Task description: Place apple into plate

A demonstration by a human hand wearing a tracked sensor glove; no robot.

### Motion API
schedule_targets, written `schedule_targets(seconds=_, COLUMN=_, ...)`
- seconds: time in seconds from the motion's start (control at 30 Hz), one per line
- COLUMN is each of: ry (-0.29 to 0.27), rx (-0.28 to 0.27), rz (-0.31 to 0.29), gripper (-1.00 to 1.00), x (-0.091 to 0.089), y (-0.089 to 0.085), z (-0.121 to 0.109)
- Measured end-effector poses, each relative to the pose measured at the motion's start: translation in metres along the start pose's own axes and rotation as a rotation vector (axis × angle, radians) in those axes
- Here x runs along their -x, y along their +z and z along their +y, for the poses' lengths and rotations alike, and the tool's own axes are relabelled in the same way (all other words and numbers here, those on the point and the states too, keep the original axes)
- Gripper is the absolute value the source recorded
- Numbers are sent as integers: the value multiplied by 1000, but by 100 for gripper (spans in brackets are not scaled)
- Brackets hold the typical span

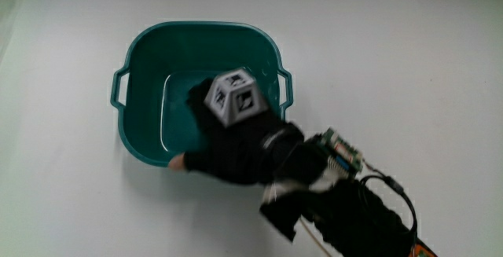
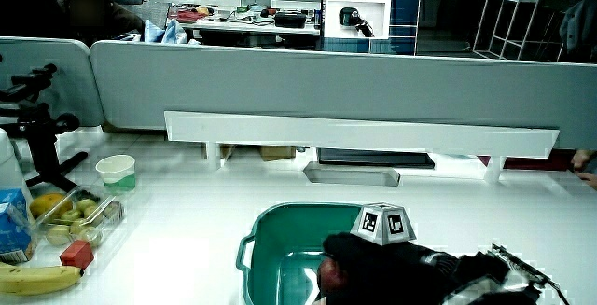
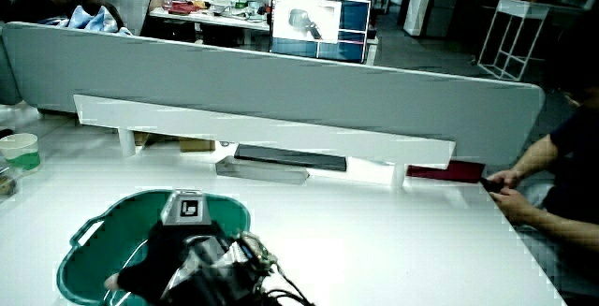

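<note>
A teal basin [image 1: 196,27] with two handles stands on the white table; it shows in both side views [image 2: 280,216] [image 3: 234,208]. The hand [image 1: 228,139], in a black glove with a patterned cube [image 1: 234,97] on its back, reaches down into the basin over the rim nearest the person. In a side view the fingers curl around a dark reddish round thing, the apple [image 2: 326,272], low inside the basin. The main view hides the apple under the hand. No flat plate is in view.
In a side view a clear tray of fruit [image 2: 70,216], a banana [image 2: 37,279], a blue carton [image 2: 11,226] and a paper cup [image 2: 116,171] sit at the table's edge, apart from the basin. A low white partition [image 2: 364,132] bounds the table.
</note>
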Motion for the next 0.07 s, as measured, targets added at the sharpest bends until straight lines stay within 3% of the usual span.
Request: schedule_targets(seconds=0.07, ry=55, rx=10, rz=-7, gripper=-100, x=20, y=-2, z=-9)
